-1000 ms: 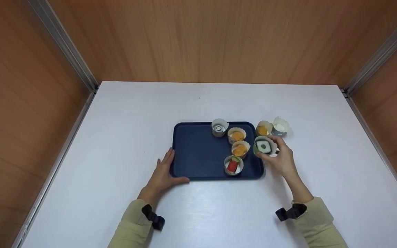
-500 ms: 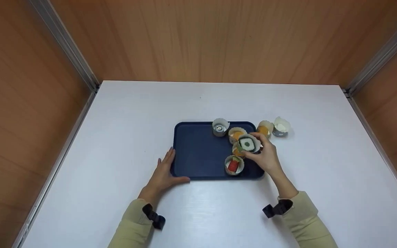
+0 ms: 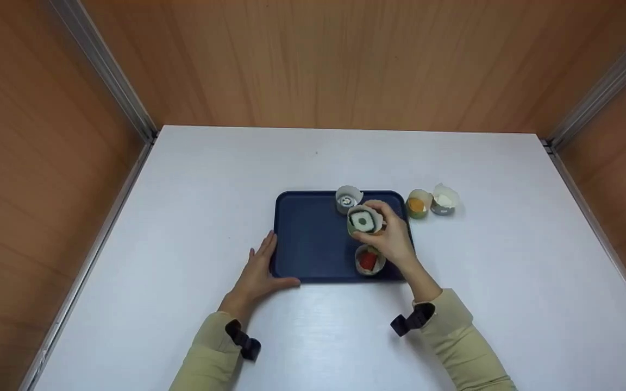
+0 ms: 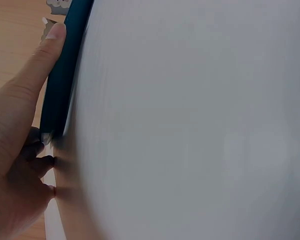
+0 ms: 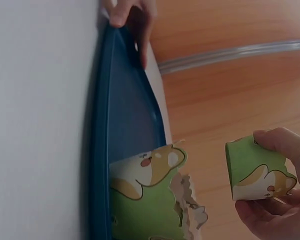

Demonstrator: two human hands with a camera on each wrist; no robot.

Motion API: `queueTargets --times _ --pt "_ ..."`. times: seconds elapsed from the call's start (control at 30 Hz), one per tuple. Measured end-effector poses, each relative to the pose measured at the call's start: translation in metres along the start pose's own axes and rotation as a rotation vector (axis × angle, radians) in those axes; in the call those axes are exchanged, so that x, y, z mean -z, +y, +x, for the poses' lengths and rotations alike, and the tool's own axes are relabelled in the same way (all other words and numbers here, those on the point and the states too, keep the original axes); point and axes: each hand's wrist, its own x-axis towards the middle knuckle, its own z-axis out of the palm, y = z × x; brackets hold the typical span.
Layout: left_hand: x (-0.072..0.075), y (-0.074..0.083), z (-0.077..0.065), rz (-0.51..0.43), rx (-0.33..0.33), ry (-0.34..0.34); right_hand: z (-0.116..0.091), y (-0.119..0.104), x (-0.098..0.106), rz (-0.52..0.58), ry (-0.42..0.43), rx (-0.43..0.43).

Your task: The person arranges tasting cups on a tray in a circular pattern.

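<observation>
"One white table (image 3: 210,163) is carrying everything, and one dark blue tray (image 3: 313,233) is lying on it. I am using the tray as landmark."

"What is changing around it?"

"The left hand (image 3: 256,274) is staying at the tray's near left corner. Its fingers are stretching along the left edge and its thumb along the near edge, touching without pinching. The right hand (image 3: 392,233) is moving: it is coming from outside the tray's right edge, and now it is hanging above the tray's right half."

"What is this meaning for the work?"

"In my judgement, the carrying is advancing, but the placing is not yet happening. The held cup (image 5: 260,170) is hanging above the tray, a little right of its middle."

"And the grip?"

"Thumb and fingers are pinching this cup from two sides, opening only as wide as the cup itself."

"Which cups are standing nearby?"

"One red-filled cup (image 3: 368,262) is standing inside the tray, toward the near edge. One orange-filled cup (image 3: 417,205) is standing just outside the right edge."

"How is the held one looking?"

"Outside, it is showing green, with a tan-and-white cartoon animal (image 5: 270,182) and a wavy rim. Inside, a white squarish piece (image 3: 362,221) is wearing a dark border and a greenish centre."
</observation>
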Motion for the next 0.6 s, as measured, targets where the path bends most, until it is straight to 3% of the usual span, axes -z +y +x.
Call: queueTargets --times 0.07,0.6 --pt "0.0 0.0 0.0 0.002 0.003 0.0 0.003 0.009 -0.007 -0.013 0.0 -0.003" --pt "0.0 0.003 0.0 0.005 -0.013 0.005 0.012 0.013 -0.045 -0.079 -0.014 -0.138"
